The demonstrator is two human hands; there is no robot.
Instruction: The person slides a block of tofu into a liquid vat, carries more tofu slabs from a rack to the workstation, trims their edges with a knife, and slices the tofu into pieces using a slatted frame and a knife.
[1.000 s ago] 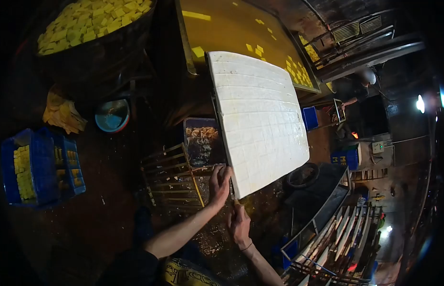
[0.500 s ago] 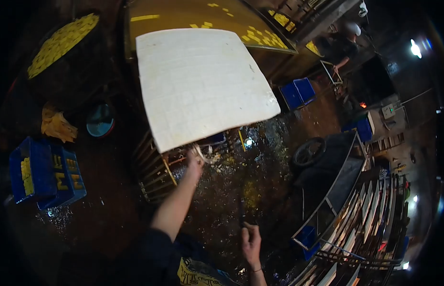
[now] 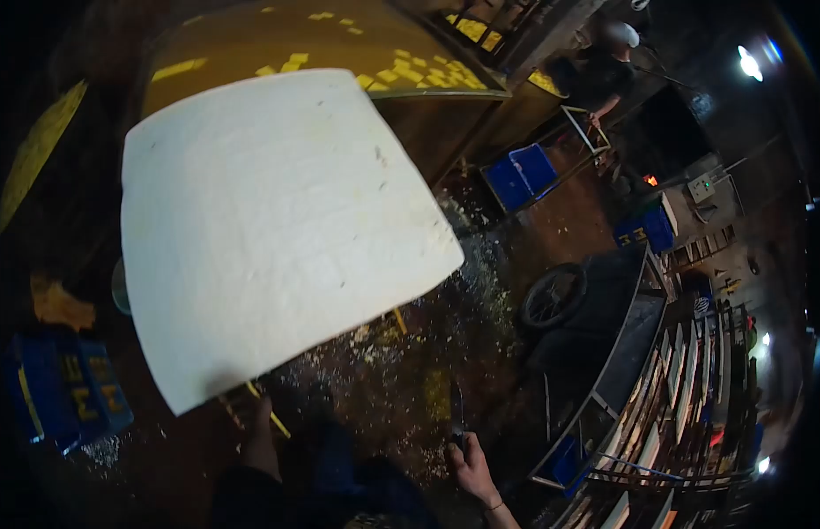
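A large white slab (image 3: 278, 229) fills the left and centre of the view, its face tilted toward me. My left hand (image 3: 256, 414) grips it at the lower edge; the fingers are dark and partly hidden. Lower down and to the right, my right hand (image 3: 470, 467) is closed round the handle of a knife (image 3: 457, 407), whose narrow blade points away from me. The knife is apart from the slab.
Behind the slab is a vat (image 3: 463, 93) of brownish liquid with yellow pieces. Blue crates (image 3: 520, 176) stand beyond it, near another person (image 3: 604, 75) holding a frame. At right are a cart (image 3: 634, 331), a wheel (image 3: 553, 295) and a rack of boards (image 3: 683, 379). More blue crates (image 3: 66, 388) sit at left.
The white slab has swung left and nearer with my left hand, away from where it leaned over the vat. My right hand has moved off the slab's lower edge, down and right, with the knife.
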